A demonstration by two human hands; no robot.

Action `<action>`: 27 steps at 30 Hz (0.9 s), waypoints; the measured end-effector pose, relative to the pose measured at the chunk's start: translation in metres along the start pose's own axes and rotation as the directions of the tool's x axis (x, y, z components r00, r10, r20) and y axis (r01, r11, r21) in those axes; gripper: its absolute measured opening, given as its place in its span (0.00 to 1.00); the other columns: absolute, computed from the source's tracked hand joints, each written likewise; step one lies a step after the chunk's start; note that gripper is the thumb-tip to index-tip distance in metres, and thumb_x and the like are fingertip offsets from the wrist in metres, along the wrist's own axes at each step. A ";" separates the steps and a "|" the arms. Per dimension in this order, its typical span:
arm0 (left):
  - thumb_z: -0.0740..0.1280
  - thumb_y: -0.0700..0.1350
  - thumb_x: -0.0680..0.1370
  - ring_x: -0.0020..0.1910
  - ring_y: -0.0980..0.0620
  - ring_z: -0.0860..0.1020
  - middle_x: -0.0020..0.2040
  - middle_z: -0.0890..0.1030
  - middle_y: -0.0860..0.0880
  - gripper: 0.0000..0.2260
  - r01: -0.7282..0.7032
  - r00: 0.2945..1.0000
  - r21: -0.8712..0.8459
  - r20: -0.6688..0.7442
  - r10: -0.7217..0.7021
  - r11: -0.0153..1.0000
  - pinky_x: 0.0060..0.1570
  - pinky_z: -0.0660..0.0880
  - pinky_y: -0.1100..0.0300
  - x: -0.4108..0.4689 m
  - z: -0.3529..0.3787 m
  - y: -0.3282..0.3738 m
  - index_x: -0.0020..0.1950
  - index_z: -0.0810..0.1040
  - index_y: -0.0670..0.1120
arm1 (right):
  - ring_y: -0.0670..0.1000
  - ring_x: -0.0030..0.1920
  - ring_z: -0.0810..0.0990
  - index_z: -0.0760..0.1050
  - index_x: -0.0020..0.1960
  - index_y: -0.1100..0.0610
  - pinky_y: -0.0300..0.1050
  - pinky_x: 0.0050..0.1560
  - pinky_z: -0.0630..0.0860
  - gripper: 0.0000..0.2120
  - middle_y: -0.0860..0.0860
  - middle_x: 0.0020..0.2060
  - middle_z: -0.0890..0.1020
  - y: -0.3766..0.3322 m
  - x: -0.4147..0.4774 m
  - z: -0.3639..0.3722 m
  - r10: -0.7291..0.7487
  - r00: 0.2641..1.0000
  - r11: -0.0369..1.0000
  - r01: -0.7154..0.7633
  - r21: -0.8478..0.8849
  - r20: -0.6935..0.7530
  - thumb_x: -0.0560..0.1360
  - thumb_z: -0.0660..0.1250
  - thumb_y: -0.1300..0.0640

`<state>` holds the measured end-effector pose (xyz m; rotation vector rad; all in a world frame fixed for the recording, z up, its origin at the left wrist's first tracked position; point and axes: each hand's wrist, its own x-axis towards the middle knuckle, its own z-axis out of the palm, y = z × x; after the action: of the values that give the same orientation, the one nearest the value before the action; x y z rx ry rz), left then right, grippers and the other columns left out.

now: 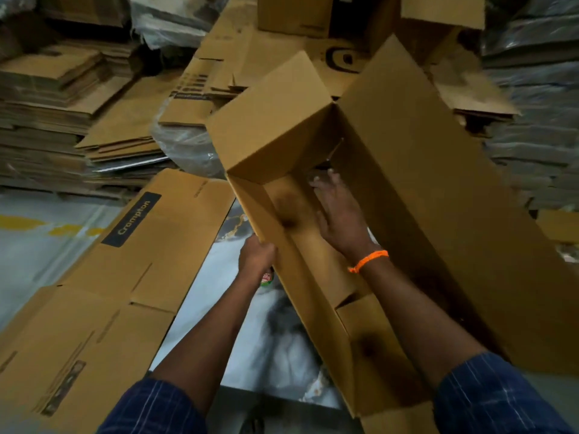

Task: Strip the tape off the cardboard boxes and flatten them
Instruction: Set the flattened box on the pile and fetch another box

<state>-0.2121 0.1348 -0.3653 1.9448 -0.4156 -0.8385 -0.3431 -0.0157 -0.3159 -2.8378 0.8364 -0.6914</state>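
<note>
Flattening step: left grip [257, 256] clasps the box [407, 183] wall, right grip [338, 220] spread wide inside; next move likely calls for pushing its far end out.

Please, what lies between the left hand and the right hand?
In the head view, one side wall of the open cardboard box lies between them. The left hand grips its edge from outside; the right hand reaches inside, fingers spread.
</note>
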 end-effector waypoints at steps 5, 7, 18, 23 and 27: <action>0.62 0.47 0.77 0.57 0.41 0.78 0.59 0.80 0.45 0.13 -0.054 0.998 -0.154 -0.046 0.047 0.987 0.60 0.77 0.43 0.014 0.000 -0.014 0.61 0.75 0.51 | 0.68 0.78 0.54 0.59 0.79 0.57 0.65 0.78 0.52 0.37 0.66 0.77 0.57 -0.037 -0.032 -0.123 -0.053 0.807 0.960 -0.122 -0.254 -0.589 0.73 0.70 0.62; 0.60 0.51 0.73 0.59 0.42 0.77 0.61 0.79 0.48 0.24 -0.076 0.995 -0.217 -0.083 0.059 0.973 0.62 0.76 0.43 0.017 0.001 -0.014 0.69 0.73 0.52 | 0.67 0.79 0.52 0.50 0.82 0.56 0.68 0.75 0.45 0.48 0.65 0.79 0.55 -0.032 -0.030 -0.164 0.212 0.823 0.837 -0.431 -0.336 -0.526 0.72 0.74 0.48; 0.49 0.77 0.75 0.60 0.45 0.80 0.62 0.83 0.49 0.37 0.234 0.971 -0.774 0.222 -0.094 0.588 0.58 0.78 0.49 0.028 0.000 -0.055 0.72 0.74 0.55 | 0.59 0.42 0.83 0.81 0.52 0.52 0.53 0.41 0.81 0.13 0.54 0.41 0.84 -0.056 -0.030 -0.163 0.439 0.859 0.839 -0.496 -0.223 -0.262 0.74 0.72 0.45; 0.52 0.72 0.80 0.60 0.39 0.79 0.62 0.82 0.41 0.34 0.445 0.895 -0.745 0.344 -0.286 0.497 0.65 0.74 0.41 0.023 0.029 -0.093 0.71 0.76 0.48 | 0.52 0.35 0.79 0.82 0.52 0.50 0.48 0.36 0.78 0.06 0.50 0.37 0.83 -0.071 -0.054 -0.156 0.414 0.839 0.845 -0.498 -0.193 -0.353 0.77 0.70 0.49; 0.58 0.66 0.81 0.55 0.46 0.82 0.59 0.84 0.45 0.24 0.370 0.929 -0.813 0.324 -0.179 0.449 0.58 0.78 0.49 -0.011 0.036 -0.080 0.63 0.80 0.50 | 0.56 0.39 0.79 0.82 0.50 0.56 0.46 0.36 0.70 0.04 0.52 0.40 0.76 -0.069 -0.062 -0.148 0.419 0.872 0.836 -0.479 -0.268 -0.251 0.78 0.69 0.59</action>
<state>-0.2494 0.1580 -0.4420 0.9512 0.2456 -1.1632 -0.4225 0.0798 -0.1932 -2.6814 1.7285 -0.8081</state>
